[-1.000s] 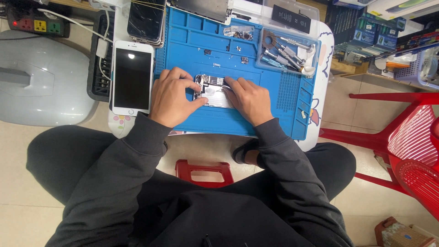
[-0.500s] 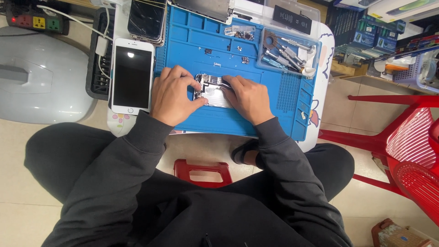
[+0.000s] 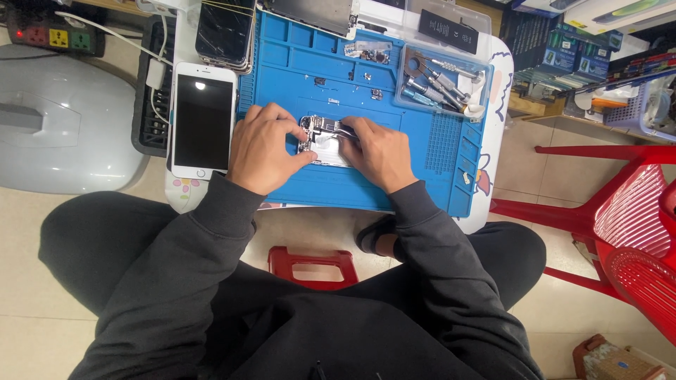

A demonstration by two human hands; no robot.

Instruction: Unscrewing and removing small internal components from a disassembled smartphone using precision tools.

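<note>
I had my left hand (image 3: 264, 149) and right hand (image 3: 375, 153) closed in pinches on the opened phone body (image 3: 320, 139) lying between them on the blue mat (image 3: 394, 183); a white phone (image 3: 203, 119) lay left of my left hand.

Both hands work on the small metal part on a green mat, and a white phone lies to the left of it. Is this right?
Not quite: the mat is blue, not green, as the head view shows. Both hands, left and right, are on the small metal part, and the white phone lies to its left.
</note>
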